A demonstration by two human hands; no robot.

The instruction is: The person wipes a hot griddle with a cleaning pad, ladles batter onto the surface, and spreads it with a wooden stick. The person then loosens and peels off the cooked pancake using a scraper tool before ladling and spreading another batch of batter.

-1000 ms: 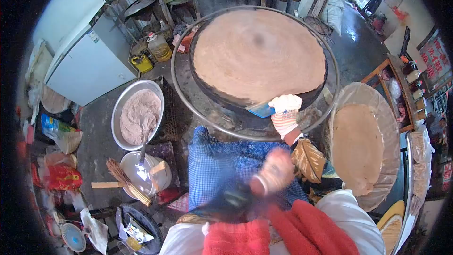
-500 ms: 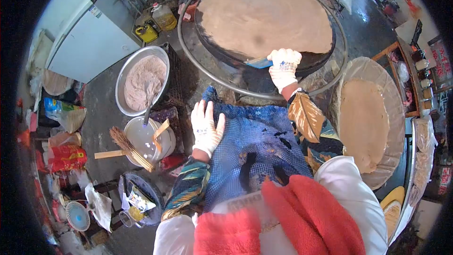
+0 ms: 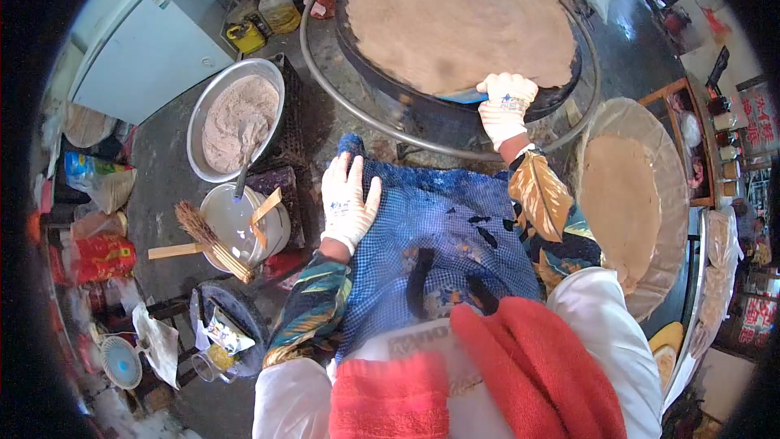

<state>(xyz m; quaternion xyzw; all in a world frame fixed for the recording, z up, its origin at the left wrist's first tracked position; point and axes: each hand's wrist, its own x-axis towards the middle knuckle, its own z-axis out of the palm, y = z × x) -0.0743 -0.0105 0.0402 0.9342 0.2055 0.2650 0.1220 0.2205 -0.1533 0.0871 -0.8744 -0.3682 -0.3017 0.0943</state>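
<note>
A large round griddle [image 3: 382, 85] at the top of the head view carries a thin sheet of brown batter [image 3: 455, 20]. At its near edge, my right hand [image 3: 505, 106] in a white glove grips a blue scraper [image 3: 461, 97]. The scraper's blade lies against the batter's rim, and my fist hides its grip. My left hand [image 3: 349, 199], gloved too, lies with fingers spread on the blue checked apron [image 3: 439, 219] over my lap, holding nothing.
To the left stand a metal bowl [image 3: 192, 134] of thick batter and a white bucket [image 3: 280, 232] with a straw brush [image 3: 213, 240] across it. A metal ring [image 3: 325, 85] surrounds the griddle. A lined basket [image 3: 674, 150] with a brown sheet sits at right.
My right hand and the scraper have moved a little right along the griddle's near edge. My left hand stays on the apron. The whole view has shifted slightly.
</note>
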